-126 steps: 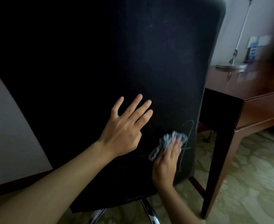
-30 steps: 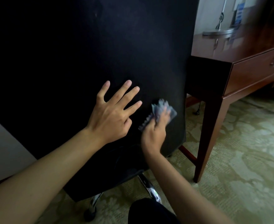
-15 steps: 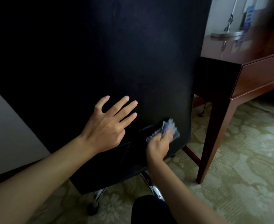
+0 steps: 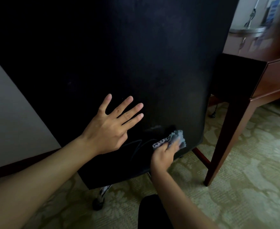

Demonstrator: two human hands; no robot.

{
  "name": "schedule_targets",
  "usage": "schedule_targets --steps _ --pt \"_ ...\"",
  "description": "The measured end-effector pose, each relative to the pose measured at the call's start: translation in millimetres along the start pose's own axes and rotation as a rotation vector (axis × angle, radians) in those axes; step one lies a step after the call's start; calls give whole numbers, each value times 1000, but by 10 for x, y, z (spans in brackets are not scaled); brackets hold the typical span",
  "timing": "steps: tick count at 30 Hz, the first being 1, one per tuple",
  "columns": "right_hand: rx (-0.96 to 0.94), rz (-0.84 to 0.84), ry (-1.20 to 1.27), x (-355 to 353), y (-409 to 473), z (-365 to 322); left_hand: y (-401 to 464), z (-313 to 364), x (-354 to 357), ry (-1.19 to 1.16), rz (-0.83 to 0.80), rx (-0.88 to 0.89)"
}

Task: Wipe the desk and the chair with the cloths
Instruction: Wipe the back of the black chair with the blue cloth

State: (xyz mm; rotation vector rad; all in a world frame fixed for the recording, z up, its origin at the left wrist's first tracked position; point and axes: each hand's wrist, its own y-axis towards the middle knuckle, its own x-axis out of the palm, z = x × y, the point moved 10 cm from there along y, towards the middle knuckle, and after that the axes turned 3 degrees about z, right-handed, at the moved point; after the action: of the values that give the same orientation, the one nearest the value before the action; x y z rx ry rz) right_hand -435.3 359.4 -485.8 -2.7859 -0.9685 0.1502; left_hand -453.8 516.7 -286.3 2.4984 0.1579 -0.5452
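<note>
Head view: left hand [image 4: 110,128] lies flat, fingers spread wide, on the black chair [image 4: 136,63] back; right hand [image 4: 166,154] grips a grey cloth [image 4: 177,139] against its lower right corner. Chair stands on castors, so hard rubbing may roll it into the desk [image 4: 271,76] just beside it

I see the black chair [image 4: 136,63] back upright beside the brown desk [image 4: 274,75] — crumpled grey cloth [image 4: 173,140] against its lower right corner.
</note>
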Motion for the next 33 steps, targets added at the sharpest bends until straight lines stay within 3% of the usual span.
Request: schedule_targets --steps 2,3,6,8,11,15,18,26,29,33 --pt "83 -2 56 35 13 -148 -2 -6 -20 -23 17 -3" --pt "38 -4 86 50 -1 -344 11 -11 -36 -40 31 -8" --pt "-479 -65 125 131 -307 -1248 38 -21 -59 -59 34 -20" --pt "-696 -72 92 191 -451 -1480 34 -10 -58 -53 6 -4" --pt "-926 -81 -93 189 -466 -1210 -44 -21 -54 -54 -48 9" --pt "-1269 -191 -514 275 -543 -424 -329 34 -55 -79 -114 -3" --pt "-1500 -248 -666 295 -550 -433 -579 33 -29 -49 -144 4" --pt "-1719 -83 -315 491 -1140 -1773 -977 -111 -10 4 -126 -119" --pt "-1903 -221 -383 638 -1279 -1305 -1083 -146 -2 -10 -141 -159" --pt "-2124 -538 -893 643 -1117 142 -1268 -122 0 -54 -148 -208"
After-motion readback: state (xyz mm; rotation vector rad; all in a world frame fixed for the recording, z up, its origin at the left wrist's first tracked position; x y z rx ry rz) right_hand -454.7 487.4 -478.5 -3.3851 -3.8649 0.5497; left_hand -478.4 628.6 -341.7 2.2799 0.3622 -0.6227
